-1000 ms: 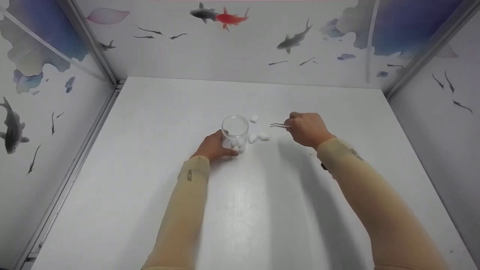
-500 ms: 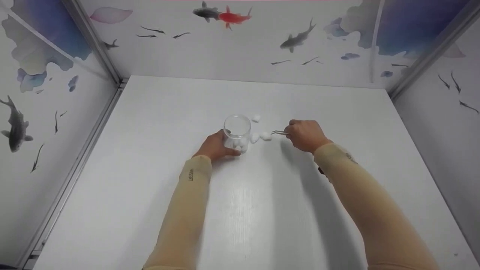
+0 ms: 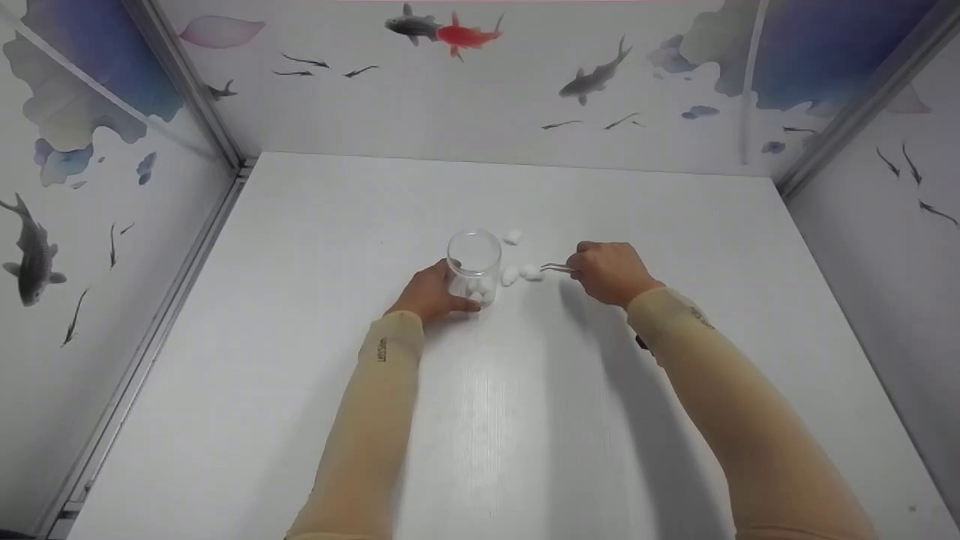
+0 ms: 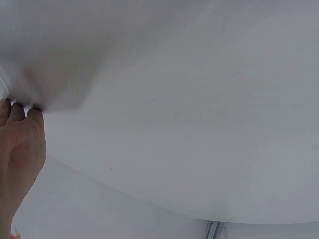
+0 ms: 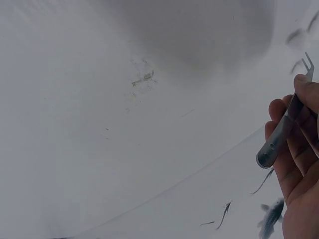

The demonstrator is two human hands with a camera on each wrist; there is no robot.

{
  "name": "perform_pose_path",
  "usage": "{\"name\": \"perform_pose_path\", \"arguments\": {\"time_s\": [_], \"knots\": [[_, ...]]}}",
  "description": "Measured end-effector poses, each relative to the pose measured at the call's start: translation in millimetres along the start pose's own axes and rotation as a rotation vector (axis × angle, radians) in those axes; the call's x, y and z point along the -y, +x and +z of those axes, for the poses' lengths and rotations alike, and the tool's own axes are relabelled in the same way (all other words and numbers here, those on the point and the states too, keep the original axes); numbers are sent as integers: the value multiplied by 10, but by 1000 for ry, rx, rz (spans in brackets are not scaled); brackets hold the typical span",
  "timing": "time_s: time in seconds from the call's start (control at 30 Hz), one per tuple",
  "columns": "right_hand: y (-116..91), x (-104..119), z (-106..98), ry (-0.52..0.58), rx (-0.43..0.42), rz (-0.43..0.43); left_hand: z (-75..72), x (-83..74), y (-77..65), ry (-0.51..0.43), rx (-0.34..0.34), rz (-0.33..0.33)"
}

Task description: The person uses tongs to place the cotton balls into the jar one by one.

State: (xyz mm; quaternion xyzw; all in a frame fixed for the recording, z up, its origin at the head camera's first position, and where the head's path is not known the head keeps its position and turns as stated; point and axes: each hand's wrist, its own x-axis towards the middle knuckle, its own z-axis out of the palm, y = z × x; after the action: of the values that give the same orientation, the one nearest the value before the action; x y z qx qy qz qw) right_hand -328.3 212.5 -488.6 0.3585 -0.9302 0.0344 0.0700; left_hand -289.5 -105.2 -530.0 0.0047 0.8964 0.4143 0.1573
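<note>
My left hand (image 3: pixel 433 293) is gripping the clear jar (image 3: pixel 474 274); my right hand (image 3: pixel 611 273) is pinching tweezers (image 5: pixel 276 140), ending right at a white ball (image 3: pixel 532 273) near the jar. If I'm biting too shallowly, the ball is slipping loose; my left sleeve (image 3: pixel 386 427) is showing lettering (image 3: pixel 382 349), possibly "LETSSLIM", too blurred for certainty

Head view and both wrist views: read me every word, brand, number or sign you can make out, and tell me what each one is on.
"LetsSlim": left sleeve, near the wrist; small and sideways, so the spelling is uncertain.
Right sleeve, near the wrist: dark lettering, too blurred to read.
Jar: no lettering visible.
Tweezers: no lettering visible.
No readable numbers or signs.
</note>
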Motion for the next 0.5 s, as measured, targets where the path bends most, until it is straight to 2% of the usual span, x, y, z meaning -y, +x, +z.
{"name": "perform_pose_path", "arguments": {"time_s": [0.3, 0.5], "knots": [[18, 28, 14, 25, -3, -4, 7, 16, 12, 1, -9, 6], [13, 41, 79, 22, 31, -6, 3, 5, -1, -11, -4, -2]]}}
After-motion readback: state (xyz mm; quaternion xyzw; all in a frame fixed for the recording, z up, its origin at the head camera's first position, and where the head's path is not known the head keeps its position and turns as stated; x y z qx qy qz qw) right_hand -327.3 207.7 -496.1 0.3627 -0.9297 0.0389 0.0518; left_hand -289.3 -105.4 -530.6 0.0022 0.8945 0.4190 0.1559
